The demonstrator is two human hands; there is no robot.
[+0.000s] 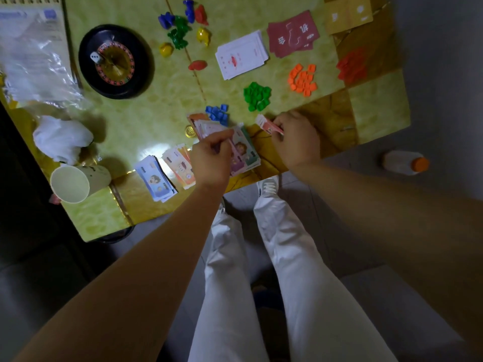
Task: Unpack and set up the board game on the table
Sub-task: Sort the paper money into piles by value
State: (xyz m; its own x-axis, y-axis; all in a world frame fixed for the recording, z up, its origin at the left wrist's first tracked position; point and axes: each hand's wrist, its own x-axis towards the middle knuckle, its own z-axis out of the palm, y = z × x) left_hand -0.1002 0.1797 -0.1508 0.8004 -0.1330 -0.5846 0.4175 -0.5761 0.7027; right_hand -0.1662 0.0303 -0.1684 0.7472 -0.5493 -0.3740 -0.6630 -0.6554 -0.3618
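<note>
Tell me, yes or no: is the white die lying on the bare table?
No, the white die sits inside the black roulette wheel, near its left rim.

I count one roulette wheel point(116, 61) with one die point(94, 58) on it. Right of the wheel: two blue pawns point(189, 10), two yellow pawns point(203, 35), two red pawns point(201, 14) and a green clump point(179, 31) I cannot split. Farther right of the wheel, two card decks point(241, 58) and four tile heaps point(257, 96): blue, green, orange, red. Below the wheel: one coin point(190, 131), one paper cup point(75, 182), two banknote stacks point(155, 181) lying flat.
</note>
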